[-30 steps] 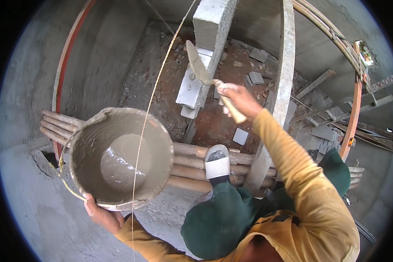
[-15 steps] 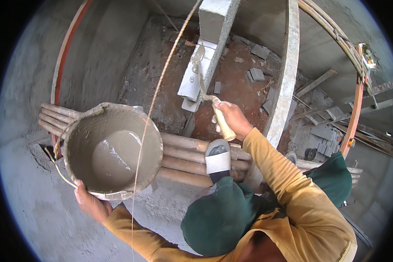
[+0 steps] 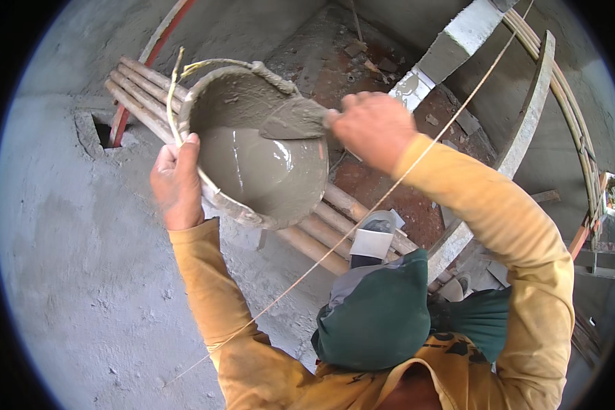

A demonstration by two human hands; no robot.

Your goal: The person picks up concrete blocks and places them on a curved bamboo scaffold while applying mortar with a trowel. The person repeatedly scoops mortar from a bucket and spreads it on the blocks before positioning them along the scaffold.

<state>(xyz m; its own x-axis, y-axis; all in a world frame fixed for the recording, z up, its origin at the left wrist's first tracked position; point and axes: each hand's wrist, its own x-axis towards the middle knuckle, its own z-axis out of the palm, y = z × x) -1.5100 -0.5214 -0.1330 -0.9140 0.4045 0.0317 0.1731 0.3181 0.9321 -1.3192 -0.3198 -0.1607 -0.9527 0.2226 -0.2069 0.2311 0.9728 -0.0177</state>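
One bucket (image 3: 215, 106) of wet mortar (image 3: 263, 181) appears over the pole platform (image 3: 143, 101) toward its left end, one left hand (image 3: 178, 181) clamping its left rim, one right hand (image 3: 376, 130) curled around one trowel (image 3: 294, 121), blade inside the right rim.

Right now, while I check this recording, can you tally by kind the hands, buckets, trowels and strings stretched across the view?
Hands: 2 (left hand, right hand)
Bucket: 1
Trowel: 1
Stretched string: 1
Total: 5
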